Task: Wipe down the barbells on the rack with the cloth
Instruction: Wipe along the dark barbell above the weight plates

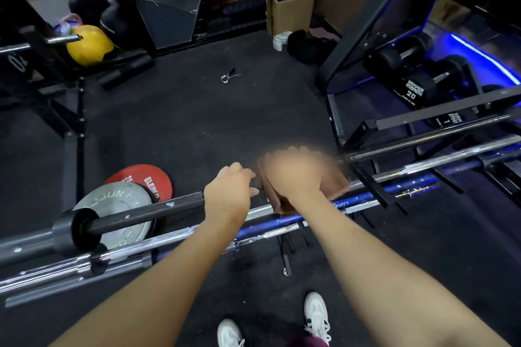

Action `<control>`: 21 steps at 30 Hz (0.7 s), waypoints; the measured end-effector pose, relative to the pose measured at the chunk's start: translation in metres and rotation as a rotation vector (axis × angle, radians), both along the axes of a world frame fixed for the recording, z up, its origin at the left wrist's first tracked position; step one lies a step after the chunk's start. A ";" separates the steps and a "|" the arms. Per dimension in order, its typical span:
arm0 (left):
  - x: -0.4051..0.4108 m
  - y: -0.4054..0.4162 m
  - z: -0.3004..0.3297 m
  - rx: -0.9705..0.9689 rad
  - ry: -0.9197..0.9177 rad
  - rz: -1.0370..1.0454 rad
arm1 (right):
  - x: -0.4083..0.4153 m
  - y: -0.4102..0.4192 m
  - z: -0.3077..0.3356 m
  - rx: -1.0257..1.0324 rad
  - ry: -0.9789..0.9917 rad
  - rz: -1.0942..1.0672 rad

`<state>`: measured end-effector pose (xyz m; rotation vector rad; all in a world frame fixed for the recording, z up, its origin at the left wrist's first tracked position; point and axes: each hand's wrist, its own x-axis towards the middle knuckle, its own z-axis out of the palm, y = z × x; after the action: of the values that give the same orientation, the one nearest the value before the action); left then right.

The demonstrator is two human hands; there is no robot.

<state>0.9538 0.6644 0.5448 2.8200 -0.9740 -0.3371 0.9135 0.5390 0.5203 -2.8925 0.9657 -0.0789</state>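
- White trainers (317, 315), one pair, on the floor nearest the camera, below and behind both forearms; the person stands square to the bars, likely so either arm can reach along them.
- Left hand (229, 194): fingers curled round the black barbell (146, 213), gripping it just beside the right hand. Judged to be steadying the bar so it does not roll under the wiping.
- Right hand (294, 175): blurred; lies on the brown cloth (337, 182), pressing it onto the same black barbell. Whether the fingers wrap the bar or lie flat cannot be told.
- Cloth: folded pad, draped over the bar under the right hand, one flap hanging toward the person. Folding probably gives thickness and a firmer rub.
- Chrome barbell (174, 236) and blue barbell (284, 220): lying parallel, just nearer the person than both hands; apparently awaiting their turn.
- Rack (377, 191): black steel supports right of the right hand, carrying the bar ends.
- Weight plates, grey (124, 203) and red (141, 175): on the floor left of the left hand, behind the bar's sleeve.
- Floor (197, 121): dark rubber matting; a spring collar (229, 76) lies well beyond the hands.
- Room: dumbbells (414, 84) on a blue-lit stand far right; cardboard box (290, 7) and wire caging beyond; yellow ball (88, 43) far left.
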 end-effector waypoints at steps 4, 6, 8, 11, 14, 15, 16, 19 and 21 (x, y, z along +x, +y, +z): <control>0.002 0.002 0.003 0.002 0.065 0.002 | -0.019 0.005 -0.012 -0.090 -0.120 0.037; -0.001 0.003 0.003 0.004 0.059 0.005 | -0.042 0.014 -0.036 -0.154 -0.305 0.065; -0.002 0.002 0.000 -0.004 0.037 0.009 | -0.050 0.011 -0.047 -0.149 -0.372 0.093; -0.005 0.001 -0.001 0.003 -0.023 0.003 | -0.032 0.005 -0.031 -0.184 -0.272 0.015; -0.004 0.000 -0.002 0.010 -0.036 -0.003 | -0.007 0.000 -0.003 -0.055 -0.058 -0.022; -0.003 -0.001 -0.001 0.012 -0.025 -0.004 | 0.001 -0.005 0.000 0.023 0.002 -0.023; -0.003 -0.001 -0.001 0.010 -0.007 -0.001 | 0.005 -0.008 0.000 0.081 0.034 -0.019; -0.002 0.000 0.000 0.009 0.033 0.016 | -0.021 -0.002 -0.012 -0.046 -0.177 0.000; -0.003 0.001 -0.001 0.013 0.033 0.028 | -0.054 0.005 -0.040 -0.112 -0.358 0.093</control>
<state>0.9504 0.6651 0.5441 2.8273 -0.9279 -0.3864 0.8599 0.5437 0.4803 -2.8701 0.7833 -0.6371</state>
